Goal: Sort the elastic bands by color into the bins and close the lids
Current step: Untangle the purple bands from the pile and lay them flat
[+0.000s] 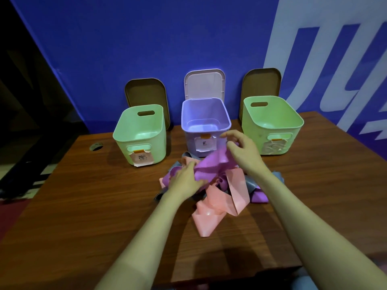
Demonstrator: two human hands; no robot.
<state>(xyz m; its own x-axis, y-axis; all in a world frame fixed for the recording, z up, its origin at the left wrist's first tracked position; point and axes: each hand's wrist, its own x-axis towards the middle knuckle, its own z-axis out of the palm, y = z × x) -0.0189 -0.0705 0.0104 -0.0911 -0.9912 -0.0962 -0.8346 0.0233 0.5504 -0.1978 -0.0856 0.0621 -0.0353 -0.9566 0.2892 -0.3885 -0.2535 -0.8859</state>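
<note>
A tangled pile of elastic bands lies mid-table: a purple band [211, 164] on top, pink bands [217, 201] in front, grey bands [251, 184] to the right and beneath. My left hand [185, 180] grips the purple band's lower left part. Its raised upper end is pinched by my right hand [240, 150], just in front of the purple bin [185, 116]. That bin stands open and looks to hold nothing. A green bin [139, 139] stands to its left and another green bin [272, 126] to its right, both open.
Behind the bins, three lids lean on the blue wall: brown [146, 93], pale pink [205, 84] and brown [262, 82]. Each bin front carries a paper label. A round hole [96, 146] sits in the wooden table [83, 206] at far left.
</note>
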